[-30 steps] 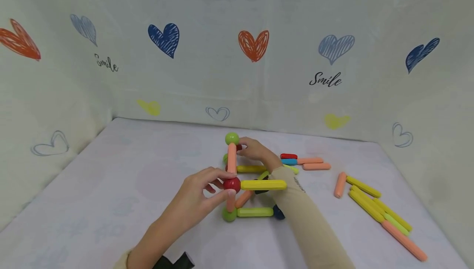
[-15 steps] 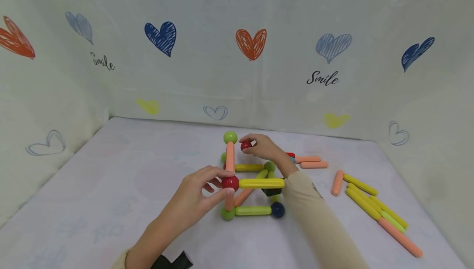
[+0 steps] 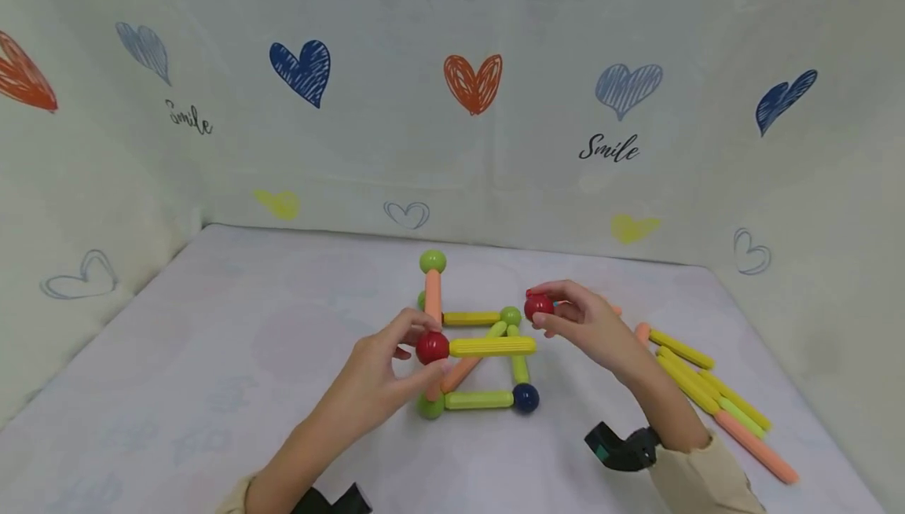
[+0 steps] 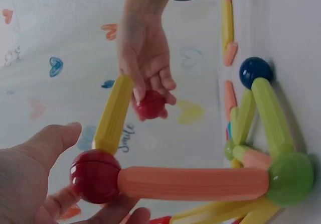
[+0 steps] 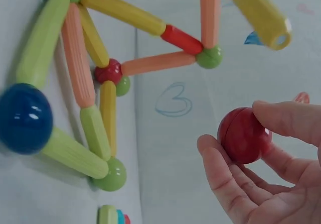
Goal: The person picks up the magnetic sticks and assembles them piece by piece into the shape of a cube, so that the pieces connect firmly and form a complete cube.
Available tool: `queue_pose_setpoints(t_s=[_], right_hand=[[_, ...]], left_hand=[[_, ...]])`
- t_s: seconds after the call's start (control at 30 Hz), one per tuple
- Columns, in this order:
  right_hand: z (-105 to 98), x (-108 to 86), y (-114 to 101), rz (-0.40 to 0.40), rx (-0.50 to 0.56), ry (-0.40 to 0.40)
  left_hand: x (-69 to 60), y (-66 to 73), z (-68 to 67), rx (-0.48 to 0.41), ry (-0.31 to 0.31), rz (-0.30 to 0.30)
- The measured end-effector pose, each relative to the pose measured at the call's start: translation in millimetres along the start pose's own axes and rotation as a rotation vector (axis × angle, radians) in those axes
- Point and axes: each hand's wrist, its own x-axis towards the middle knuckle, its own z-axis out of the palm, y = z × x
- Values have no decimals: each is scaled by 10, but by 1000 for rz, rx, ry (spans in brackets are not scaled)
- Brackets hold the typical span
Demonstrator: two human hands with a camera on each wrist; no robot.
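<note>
A magnetic ball-and-stick frame of pink, yellow and green sticks stands on the table. Its near upper corner is a red ball (image 3: 432, 347), from which a yellow stick (image 3: 495, 346) juts right with its far end free. My left hand (image 3: 371, 368) holds that corner ball, thumb below and fingers above. Right of the frame, my right hand (image 3: 594, 329) pinches a second red ball (image 5: 244, 135) between thumb and fingers, raised and apart from the yellow stick. A navy ball (image 3: 526, 398) marks the near right base corner; a green ball (image 3: 432, 261) tops the back left.
Loose yellow, green and pink sticks (image 3: 755, 445) lie on the white table (image 3: 177, 357) at the right. More sticks are partly hidden behind my right hand. A heart-printed sheet (image 3: 375, 145) hangs behind the table.
My right hand has come from behind the frame's back left, moving right and nearer with the red ball. My left hand keeps its hold on the corner ball; the view shifted slightly.
</note>
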Motion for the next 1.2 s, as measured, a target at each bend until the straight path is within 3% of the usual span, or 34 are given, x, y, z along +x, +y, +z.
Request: queue_pose_setpoints(t_s=[0.07, 0.2, 0.37, 0.5, 0.63, 0.97, 1.2], right_hand=[[-7, -131, 15, -1, 14, 10], [9, -324, 10, 23, 49, 28], [87, -453, -11, 56, 71, 32], [148, -508, -4, 61, 71, 46], [180, -527, -6, 49, 67, 71], [232, -567, -65, -46, -10, 157], [261, -564, -91, -71, -32, 165]], left_hand=[[14, -18, 40, -56, 2, -34], [47, -60, 107, -263, -11, -132], [88, -94, 143, -443, -57, -157], [102, -105, 163, -438, -103, -134], [103, -103, 169, -419, -107, -131], [105, -101, 227, -458, -67, -168], [112, -99, 250, -457, -28, -175]])
